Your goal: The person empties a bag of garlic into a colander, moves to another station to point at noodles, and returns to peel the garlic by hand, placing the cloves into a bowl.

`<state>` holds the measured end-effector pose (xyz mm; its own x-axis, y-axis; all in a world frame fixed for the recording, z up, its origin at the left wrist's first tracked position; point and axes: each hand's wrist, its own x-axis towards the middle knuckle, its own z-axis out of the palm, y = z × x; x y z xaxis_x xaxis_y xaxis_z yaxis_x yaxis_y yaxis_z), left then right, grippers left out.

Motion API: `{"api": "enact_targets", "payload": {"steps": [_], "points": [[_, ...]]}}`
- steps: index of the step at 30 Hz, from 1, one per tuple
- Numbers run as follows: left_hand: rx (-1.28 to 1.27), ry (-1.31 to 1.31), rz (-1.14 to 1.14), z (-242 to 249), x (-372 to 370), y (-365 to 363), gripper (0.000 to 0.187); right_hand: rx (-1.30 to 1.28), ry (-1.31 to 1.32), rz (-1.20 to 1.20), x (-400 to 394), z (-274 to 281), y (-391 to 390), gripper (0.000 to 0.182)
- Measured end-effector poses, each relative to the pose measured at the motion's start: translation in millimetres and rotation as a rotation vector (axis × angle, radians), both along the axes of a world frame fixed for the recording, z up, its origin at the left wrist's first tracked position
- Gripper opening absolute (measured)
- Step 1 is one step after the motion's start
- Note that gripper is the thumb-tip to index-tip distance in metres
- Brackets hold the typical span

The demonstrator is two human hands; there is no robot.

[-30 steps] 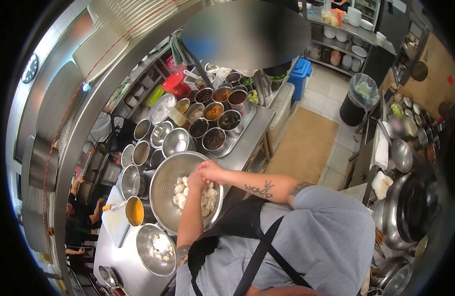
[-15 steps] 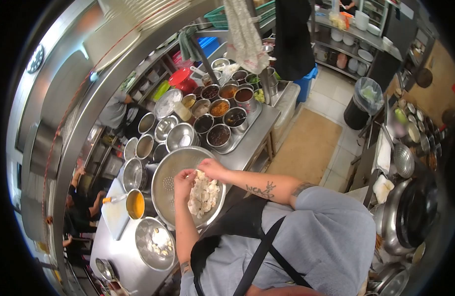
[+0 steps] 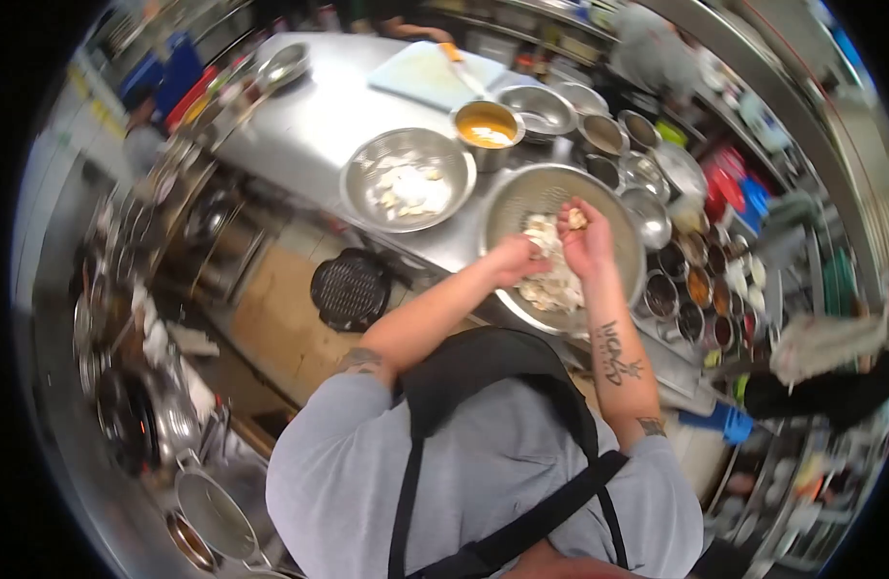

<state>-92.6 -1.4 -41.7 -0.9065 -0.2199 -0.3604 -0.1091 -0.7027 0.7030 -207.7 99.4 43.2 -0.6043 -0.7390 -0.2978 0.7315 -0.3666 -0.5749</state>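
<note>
Metal counter (image 3: 304, 121) bore large bowl (image 3: 512, 198), smaller bowl (image 3: 362, 188) just beside. Heap of pale pieces (image 3: 552, 293) lay inside large bowl. Right hand (image 3: 587, 241) held 1 pale chunk (image 3: 577, 220) above; left hand (image 3: 517, 261) curled narrow, couldn't tell contents.

In front of me I see a steel table (image 3: 319, 96), shining with white light. Near it, a brown mat (image 3: 275, 301) lies on the pale tiled floor (image 3: 699, 459).
</note>
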Motion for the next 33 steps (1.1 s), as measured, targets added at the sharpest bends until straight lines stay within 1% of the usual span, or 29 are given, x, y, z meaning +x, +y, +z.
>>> {"api": "enact_targets", "payload": {"steps": [2,3,6,7,9,11,12,13,14,15,17,18,19,22,23,26,27,30,31,33], "points": [[0.124,-0.022,-0.022,8.2,6.9,5.5,0.028,0.054,0.050,0.236,5.2,9.1,-35.0,0.013],[0.114,-0.085,0.001,30.6,14.0,10.0,0.029,0.076,0.080,0.331,4.1,13.1,-47.2,0.015],[-0.016,-0.051,-0.055,15.2,8.2,11.8,0.030,0.318,0.164,0.429,27.9,7.4,-95.2,0.022],[-0.049,-0.018,-0.117,6.8,4.1,10.5,0.035,0.259,0.133,0.453,33.0,13.1,-105.5,0.026],[-0.024,-0.025,-0.091,-3.1,-3.2,10.8,0.038,0.139,0.062,0.498,37.5,22.4,-123.0,0.036],[0.034,-0.039,-0.051,-9.0,-6.8,10.2,0.041,0.271,0.257,0.343,25.2,16.9,-129.3,0.045],[-0.021,-0.073,-0.038,3.4,-1.7,10.7,0.043,0.337,0.350,0.259,17.8,12.0,-126.3,0.050],[-0.076,-0.105,-0.027,16.3,1.8,10.6,0.045,0.382,0.546,0.235,13.2,10.7,-113.8,0.051],[-0.131,-0.133,-0.016,22.6,2.5,8.9,0.048,0.378,0.600,0.217,7.6,11.3,-96.2,0.046],[-0.118,-0.132,0.010,17.8,-0.7,7.1,0.046,0.377,0.655,0.200,6.2,14.5,-75.5,0.041],[-0.254,-0.079,-0.013,17.5,-4.1,2.5,0.040,0.510,0.777,0.011,5.6,1.8,-34.2,0.029],[-0.319,-0.055,-0.026,15.7,-4.7,0.9,0.037,0.651,0.924,-0.065,3.6,-14.4,-13.5,0.028],[-0.684,-0.010,0.007,5.6,-8.3,1.2,0.032,0.792,1.068,-0.143,4.6,-31.4,2.2,0.029],[-1.252,0.145,0.107,16.4,-6.0,4.2,0.039,1.019,1.164,-0.113,20.4,-63.1,26.6,0.033],[-1.192,0.144,0.040,21.2,-5.7,6.3,0.038,0.971,1.048,-0.067,16.1,-84.9,32.0,0.044],[-1.320,0.202,-0.063,10.0,-11.4,11.0,0.028,0.845,0.967,-0.180,28.2,-98.5,26.7,0.046],[-1.326,0.208,-0.069,9.2,-12.5,15.4,0.020,0.893,0.944,-0.172,29.8,-95.9,26.7,0.047],[-1.332,0.161,-0.125,12.5,-15.7,23.5,0.020,0.832,0.844,-0.170,25.3,-92.3,29.1,0.048],[-1.352,0.141,-0.189,14.6,-14.8,25.4,0.025,0.848,0.878,-0.154,20.7,-95.5,31.3,0.049],[-1.378,0.114,-0.150,14.5,-14.2,33.4,0.031,0.878,0.950,-0.129,7.7,-102.5,34.6,0.050]]}}
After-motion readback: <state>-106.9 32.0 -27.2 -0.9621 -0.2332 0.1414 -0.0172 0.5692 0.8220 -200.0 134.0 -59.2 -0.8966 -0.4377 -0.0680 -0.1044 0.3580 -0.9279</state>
